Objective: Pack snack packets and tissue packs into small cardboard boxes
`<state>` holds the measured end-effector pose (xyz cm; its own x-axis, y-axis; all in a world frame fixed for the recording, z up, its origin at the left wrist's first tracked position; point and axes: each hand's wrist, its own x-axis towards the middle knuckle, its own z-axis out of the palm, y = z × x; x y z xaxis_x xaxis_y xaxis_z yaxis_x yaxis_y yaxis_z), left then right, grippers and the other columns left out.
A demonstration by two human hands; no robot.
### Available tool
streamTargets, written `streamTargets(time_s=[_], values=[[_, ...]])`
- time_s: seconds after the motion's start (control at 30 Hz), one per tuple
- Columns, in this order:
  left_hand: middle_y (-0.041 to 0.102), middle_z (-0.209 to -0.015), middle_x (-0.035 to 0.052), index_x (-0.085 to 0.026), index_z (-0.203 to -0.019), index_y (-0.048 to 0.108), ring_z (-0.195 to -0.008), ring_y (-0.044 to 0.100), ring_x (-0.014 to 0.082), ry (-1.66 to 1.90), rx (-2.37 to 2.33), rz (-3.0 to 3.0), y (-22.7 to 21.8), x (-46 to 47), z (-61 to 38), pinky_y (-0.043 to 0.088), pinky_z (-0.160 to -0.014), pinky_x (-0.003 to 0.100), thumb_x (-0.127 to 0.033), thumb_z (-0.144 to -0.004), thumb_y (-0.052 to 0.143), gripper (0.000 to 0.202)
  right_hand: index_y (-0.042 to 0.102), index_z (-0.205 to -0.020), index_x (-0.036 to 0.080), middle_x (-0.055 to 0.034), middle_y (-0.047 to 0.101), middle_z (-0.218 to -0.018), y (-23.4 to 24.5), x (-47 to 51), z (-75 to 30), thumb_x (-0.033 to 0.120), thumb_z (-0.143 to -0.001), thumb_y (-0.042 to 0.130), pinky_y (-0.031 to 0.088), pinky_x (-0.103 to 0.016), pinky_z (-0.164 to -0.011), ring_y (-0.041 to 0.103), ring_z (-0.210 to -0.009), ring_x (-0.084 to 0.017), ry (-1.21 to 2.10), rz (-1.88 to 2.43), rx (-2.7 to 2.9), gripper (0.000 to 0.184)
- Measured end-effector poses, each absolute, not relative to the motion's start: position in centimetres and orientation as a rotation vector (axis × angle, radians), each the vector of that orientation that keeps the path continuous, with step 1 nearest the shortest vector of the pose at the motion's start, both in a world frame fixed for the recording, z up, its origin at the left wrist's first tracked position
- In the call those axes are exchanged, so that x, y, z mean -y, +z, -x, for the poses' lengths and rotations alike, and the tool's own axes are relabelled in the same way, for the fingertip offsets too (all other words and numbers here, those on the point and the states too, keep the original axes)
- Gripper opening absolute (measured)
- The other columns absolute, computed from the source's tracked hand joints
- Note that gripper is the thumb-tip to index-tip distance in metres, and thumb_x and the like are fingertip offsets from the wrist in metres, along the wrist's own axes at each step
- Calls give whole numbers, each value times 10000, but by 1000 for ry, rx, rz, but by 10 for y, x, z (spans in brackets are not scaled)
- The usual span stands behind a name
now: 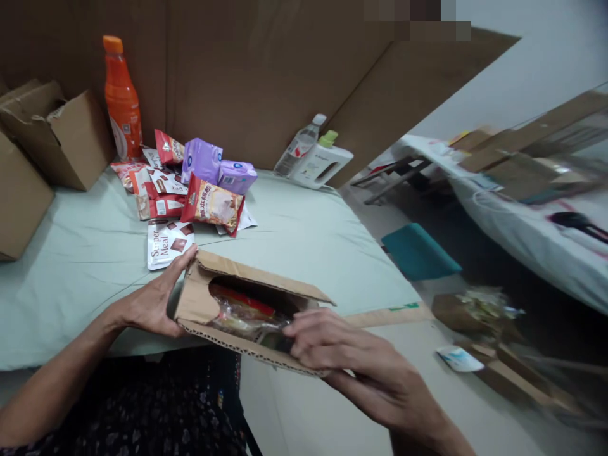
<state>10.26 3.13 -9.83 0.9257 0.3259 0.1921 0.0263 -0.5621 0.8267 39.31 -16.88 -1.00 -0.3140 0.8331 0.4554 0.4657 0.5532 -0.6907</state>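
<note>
A small open cardboard box (266, 273) is tilted at the table's near edge, with a clear plastic-wrapped packet (247, 316) with a red strip inside. My left hand (154, 301) grips the box's left end, thumb at the upper corner and fingers beneath. At the right end, the fingers of my right hand (346, 348) curl over the rim into the opening, with the thumb outside below; their tips are partly hidden. Just beyond the box lies a white Super Meal pouch (170, 244). A red snack packet (213, 206) rests behind it, beside purple packs (203, 161).
An orange bottle (122, 101) stands at the back left beside cardboard boxes (80, 142). A clear bottle (301, 145) and a white jug (323, 166) lean against the cardboard wall (266, 76). At right are a teal stool (420, 250) and floor boxes (510, 373).
</note>
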Motion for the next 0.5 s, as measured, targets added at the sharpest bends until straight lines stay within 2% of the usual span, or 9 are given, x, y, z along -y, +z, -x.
streamTargets(time_s=[0.07,0.13,0.2,0.27,0.33,0.4,0.5], values=[[66,-1772,136,-373,-1670,-115,-1606,130,479,418,-245,-2136,-97,-25,-97,155,-1294,680,-577,-763,872,1355,763,-1185,277,-70,816,-967,-5,169,-398,417,-1046,585,639,-373,-912,786,-977,-217,793,1033,1927,265],[101,-1767,140,-370,-1676,-76,-1594,178,486,415,-298,-2115,-93,-18,-87,171,-1292,685,-558,-754,888,1348,735,-1303,314,-89,815,-1117,-1,168,-405,505,-1074,479,638,-378,-932,774,-1075,-232,922,1053,1867,392],[130,-1762,139,-380,-1679,-34,-1579,222,497,403,-368,-2082,-90,-12,-75,198,-1278,707,-569,-733,902,1344,713,-1356,337,-89,775,-1274,2,162,-409,458,-1089,462,611,-386,-1001,732,-1197,-231,948,1173,1896,386],[140,-1761,128,-405,-1675,-2,-1570,239,505,418,-423,-2053,-87,-5,-65,201,-1265,734,-593,-719,905,1332,689,-1393,328,-88,713,-1397,3,152,-406,410,-1052,576,566,-405,-1081,673,-1301,-236,949,1312,2053,368],[149,-1762,111,-431,-1670,-6,-1572,240,500,447,-447,-2021,-87,1,-60,205,-1261,740,-608,-723,898,1321,641,-1454,284,-111,649,-1481,0,139,-394,377,-977,702,539,-438,-1121,630,-1356,-266,963,1388,2263,490],[154,-1763,98,-440,-1667,-25,-1576,241,486,477,-461,-1974,-89,7,-58,221,-1268,720,-611,-723,897,1330,610,-1485,252,-122,643,-1486,-5,126,-375,294,-950,712,540,-460,-1118,634,-1348,-287,962,1438,2412,546],[149,-1764,115,-404,-1673,-52,-1579,239,481,493,-484,-1926,-95,13,-58,239,-1277,691,-588,-717,908,1367,699,-1370,245,-101,732,-1358,-12,115,-350,104,-965,556,582,-406,-1041,712,-1218,-249,904,1516,2450,452]])
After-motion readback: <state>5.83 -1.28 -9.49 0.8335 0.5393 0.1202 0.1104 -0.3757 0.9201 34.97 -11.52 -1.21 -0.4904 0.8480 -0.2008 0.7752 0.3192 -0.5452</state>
